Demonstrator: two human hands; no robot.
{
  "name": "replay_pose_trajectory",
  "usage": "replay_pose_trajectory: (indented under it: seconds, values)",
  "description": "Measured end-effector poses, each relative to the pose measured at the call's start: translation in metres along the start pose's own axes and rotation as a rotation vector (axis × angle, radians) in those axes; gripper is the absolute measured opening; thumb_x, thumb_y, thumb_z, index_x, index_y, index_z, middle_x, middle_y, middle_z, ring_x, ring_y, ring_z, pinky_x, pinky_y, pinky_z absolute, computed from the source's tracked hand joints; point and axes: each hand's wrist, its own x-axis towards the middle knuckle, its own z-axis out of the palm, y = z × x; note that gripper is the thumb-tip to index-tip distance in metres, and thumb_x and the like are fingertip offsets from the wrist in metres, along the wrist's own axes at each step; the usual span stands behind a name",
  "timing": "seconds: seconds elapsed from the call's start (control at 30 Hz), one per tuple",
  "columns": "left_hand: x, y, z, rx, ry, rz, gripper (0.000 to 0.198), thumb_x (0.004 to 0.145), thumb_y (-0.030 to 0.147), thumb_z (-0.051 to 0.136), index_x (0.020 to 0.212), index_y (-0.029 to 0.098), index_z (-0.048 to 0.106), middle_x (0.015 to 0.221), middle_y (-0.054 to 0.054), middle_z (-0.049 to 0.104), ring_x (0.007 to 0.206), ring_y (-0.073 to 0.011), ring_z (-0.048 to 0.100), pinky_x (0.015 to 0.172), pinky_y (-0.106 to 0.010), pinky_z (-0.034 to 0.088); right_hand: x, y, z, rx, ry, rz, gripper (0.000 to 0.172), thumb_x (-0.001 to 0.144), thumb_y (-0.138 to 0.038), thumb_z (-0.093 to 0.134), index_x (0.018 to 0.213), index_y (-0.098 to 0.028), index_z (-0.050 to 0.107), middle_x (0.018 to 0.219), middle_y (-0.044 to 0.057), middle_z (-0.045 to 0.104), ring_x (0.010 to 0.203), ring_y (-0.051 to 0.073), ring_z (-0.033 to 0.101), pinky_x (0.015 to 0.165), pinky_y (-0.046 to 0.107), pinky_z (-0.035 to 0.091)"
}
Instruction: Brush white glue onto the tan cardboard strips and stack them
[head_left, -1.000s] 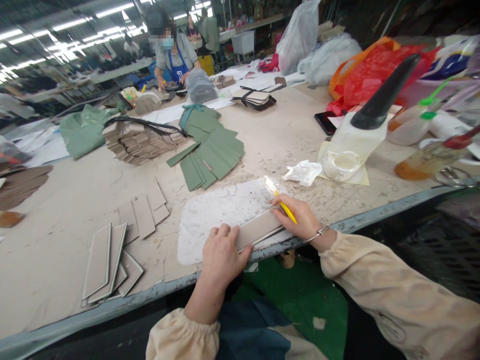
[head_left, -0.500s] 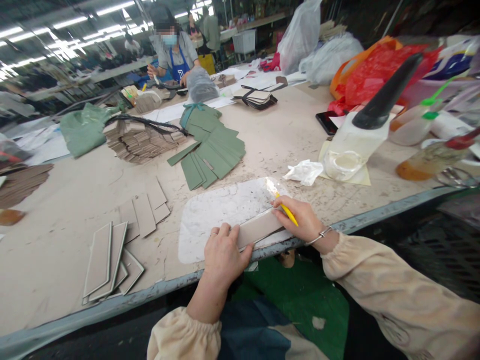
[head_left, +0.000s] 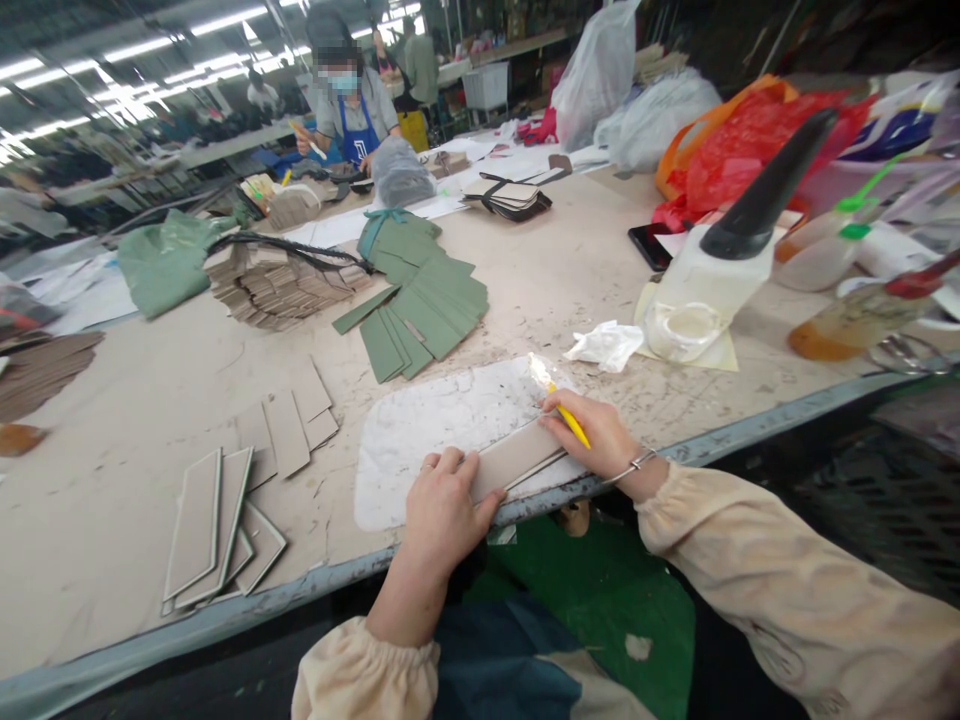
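Note:
A flat beige strip (head_left: 513, 460) lies along the table's front edge, on a white sheet (head_left: 420, 440) with dark smudges. My left hand (head_left: 448, 500) holds the strip's left end, fingers over its top and thumb along the near edge. In my right hand (head_left: 600, 437) is a yellow-handled brush (head_left: 571, 420), pinched between thumb and fingers. White, glossy matter coats its tip, which points away above the sheet. The right hand covers the strip's right end. Beige panels with pale edges (head_left: 196, 525) lie overlapping at left, with plain beige pieces (head_left: 285, 432) beyond them.
Fanned green pieces (head_left: 427, 305) and a tied beige bundle (head_left: 281, 285) lie farther back. A white bottle with a black spout (head_left: 709, 290) stands at right beside crumpled tissue (head_left: 606, 345), squeeze bottles (head_left: 825, 240) and a phone (head_left: 649, 246). A masked co-worker (head_left: 349, 110) is across the table.
Both hands stay almost in place on the strip. The right hand and brush have shifted very slightly left, along with a small shift of the whole view.

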Motion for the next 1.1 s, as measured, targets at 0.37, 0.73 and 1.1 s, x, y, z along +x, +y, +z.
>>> replay_pose_trajectory:
  seconds: [0.37,0.73,1.1]
  values:
    - [0.000,-0.001,0.000,-0.011,-0.006,-0.012,0.041,0.080,0.048,0.057,0.112,0.022,0.057,0.105,-0.007,0.054,0.097,-0.0249,0.047,0.084,-0.035,0.042,-0.001,0.001,-0.001,-0.021,-0.015,0.003,0.007,0.085,-0.024,0.052,0.092,-0.022,0.052,0.091,0.002,0.065,0.083,0.017,0.063,0.075,0.028,0.046]
    - [0.000,-0.001,0.001,-0.033,0.010,-0.016,0.041,0.080,0.047,0.059,0.112,0.022,0.058,0.107,-0.007,0.056,0.098,-0.0266,0.048,0.082,-0.036,0.044,-0.001,0.003,0.002,-0.048,-0.020,-0.028,0.005,0.086,-0.024,0.051,0.090,-0.022,0.052,0.086,0.002,0.064,0.080,0.016,0.062,0.074,0.027,0.045]
    - [-0.004,-0.039,0.006,-0.351,-0.070,0.039,0.080,0.065,0.031,0.075,0.135,0.017,0.038,0.125,-0.010,0.052,0.113,-0.0256,0.048,0.098,-0.038,0.040,0.001,0.005,0.004,-0.049,-0.019,-0.046,0.006,0.085,-0.024,0.049,0.090,-0.022,0.052,0.087,0.003,0.065,0.081,0.017,0.064,0.073,0.028,0.047]
